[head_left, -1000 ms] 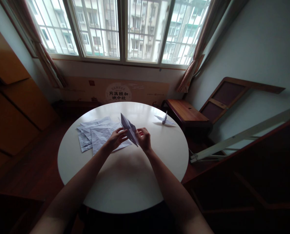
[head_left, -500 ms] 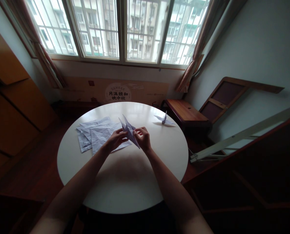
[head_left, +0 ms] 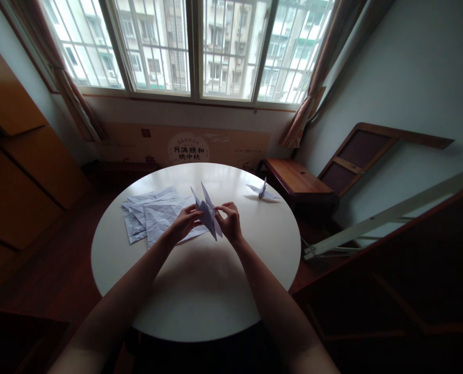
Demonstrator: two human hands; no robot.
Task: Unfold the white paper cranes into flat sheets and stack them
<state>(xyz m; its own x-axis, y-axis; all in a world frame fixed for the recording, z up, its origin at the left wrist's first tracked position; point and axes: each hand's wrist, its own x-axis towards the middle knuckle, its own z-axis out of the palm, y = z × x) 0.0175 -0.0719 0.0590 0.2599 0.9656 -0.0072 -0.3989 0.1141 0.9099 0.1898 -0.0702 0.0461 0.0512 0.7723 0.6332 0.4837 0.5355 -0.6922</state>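
Observation:
Above the middle of the round white table (head_left: pixel 204 301), a pale lavender folded paper crane (head_left: pixel 207 212) is held between both hands. Its pointed tips stick up and down. My left hand (head_left: pixel 187 221) is closed on its left side, fingers partly behind the paper. On its right side, my right hand (head_left: pixel 228 221) pinches the paper between thumb and forefinger. A second paper crane (head_left: pixel 262 190) with spread wings stands at the table's far right. Several creased paper sheets (head_left: pixel 161 213) lie overlapping to the left, partly under my left hand.
A low wooden stool-like table (head_left: pixel 297 175) stands beyond the table's right side. Barred windows (head_left: pixel 192 49) and a printed banner (head_left: pixel 231 143) are at the back. Orange cabinets (head_left: pixel 25 171) line the left, and a dark slanted panel (head_left: pixel 403 291) fills the lower right.
The held paper crane has turned, so its tips stand more upright and its lower points have spread apart. Both hands have stayed nearly in place. The sheets and the second crane have not moved.

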